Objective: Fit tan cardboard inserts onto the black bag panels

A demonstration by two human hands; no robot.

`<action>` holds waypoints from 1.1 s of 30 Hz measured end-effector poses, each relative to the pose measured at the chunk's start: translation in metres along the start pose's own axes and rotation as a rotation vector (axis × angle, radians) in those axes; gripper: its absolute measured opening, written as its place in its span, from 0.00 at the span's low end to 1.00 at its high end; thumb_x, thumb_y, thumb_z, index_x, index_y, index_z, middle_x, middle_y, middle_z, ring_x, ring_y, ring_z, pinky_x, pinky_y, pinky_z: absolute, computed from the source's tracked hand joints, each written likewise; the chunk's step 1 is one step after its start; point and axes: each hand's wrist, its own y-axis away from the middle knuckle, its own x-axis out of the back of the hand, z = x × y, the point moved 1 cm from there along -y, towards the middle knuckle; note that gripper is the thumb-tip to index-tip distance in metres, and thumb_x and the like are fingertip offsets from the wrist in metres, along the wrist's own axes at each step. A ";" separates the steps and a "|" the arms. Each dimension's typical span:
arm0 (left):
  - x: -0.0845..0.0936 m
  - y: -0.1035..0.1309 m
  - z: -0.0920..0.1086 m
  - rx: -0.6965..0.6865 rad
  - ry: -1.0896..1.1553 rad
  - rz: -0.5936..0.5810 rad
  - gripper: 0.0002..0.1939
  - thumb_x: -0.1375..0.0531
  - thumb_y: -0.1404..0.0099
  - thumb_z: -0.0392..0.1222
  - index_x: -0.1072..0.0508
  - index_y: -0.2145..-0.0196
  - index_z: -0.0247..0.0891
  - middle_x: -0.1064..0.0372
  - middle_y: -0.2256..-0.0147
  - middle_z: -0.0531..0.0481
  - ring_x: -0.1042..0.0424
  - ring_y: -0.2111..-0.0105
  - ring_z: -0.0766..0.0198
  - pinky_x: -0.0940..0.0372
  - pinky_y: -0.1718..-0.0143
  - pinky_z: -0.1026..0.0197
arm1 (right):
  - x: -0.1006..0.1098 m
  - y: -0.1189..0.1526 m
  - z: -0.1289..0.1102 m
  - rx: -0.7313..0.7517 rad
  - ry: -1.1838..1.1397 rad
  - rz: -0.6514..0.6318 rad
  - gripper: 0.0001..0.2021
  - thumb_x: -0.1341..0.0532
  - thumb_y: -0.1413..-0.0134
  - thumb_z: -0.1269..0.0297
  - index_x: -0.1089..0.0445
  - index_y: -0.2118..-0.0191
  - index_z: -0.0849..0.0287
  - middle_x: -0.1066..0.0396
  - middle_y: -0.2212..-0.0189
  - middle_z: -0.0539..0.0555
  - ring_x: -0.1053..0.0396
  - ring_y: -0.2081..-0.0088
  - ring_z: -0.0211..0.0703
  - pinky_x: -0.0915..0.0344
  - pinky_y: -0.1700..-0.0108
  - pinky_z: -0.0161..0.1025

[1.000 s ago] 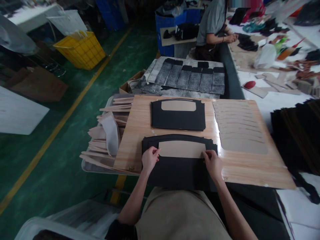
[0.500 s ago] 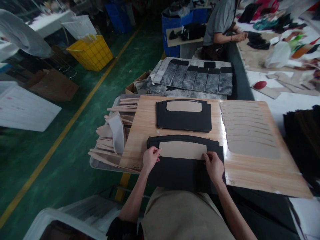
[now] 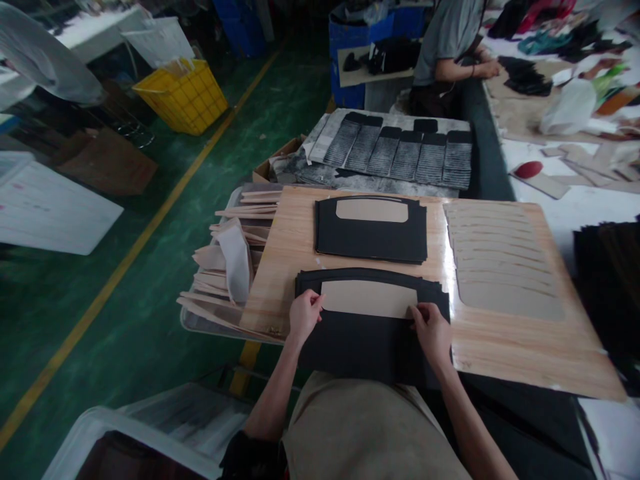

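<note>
A beige strip (image 3: pixel 369 298) with rounded corners lies on the near stack of black panels (image 3: pixel 360 343), at the front edge of the wooden board (image 3: pixel 470 340). My left hand (image 3: pixel 305 316) pinches the strip's left end between thumb and finger. At its lower right corner, my right hand (image 3: pixel 433 331) pinches it the same way. Beyond them sits a second black stack (image 3: pixel 371 239) with a beige strip (image 3: pixel 372 210) on top. Overlapping beige pieces (image 3: pixel 505 260) are fanned out on the board's right side.
Left of the board, a bin (image 3: pixel 187 321) holds folded beige pieces. Behind it lie striped black pieces (image 3: pixel 393 150) on a sheet. A person (image 3: pixel 447 47) works at the cluttered table at the back right. A yellow basket (image 3: pixel 185 97) stands on the green floor.
The view has shifted slightly, so the board and table appear a little further right. Both hands keep their hold on the strip's ends, and it has hardly moved on the stack.
</note>
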 end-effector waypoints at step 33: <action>-0.001 -0.002 0.003 0.069 0.005 -0.021 0.17 0.45 0.35 0.55 0.32 0.73 0.39 0.30 0.80 0.56 0.30 0.84 0.71 0.43 0.81 0.69 | -0.002 -0.004 0.002 -0.046 -0.044 -0.011 0.21 0.47 0.45 0.43 0.33 0.62 0.57 0.26 0.74 0.54 0.29 0.78 0.43 0.40 0.73 0.39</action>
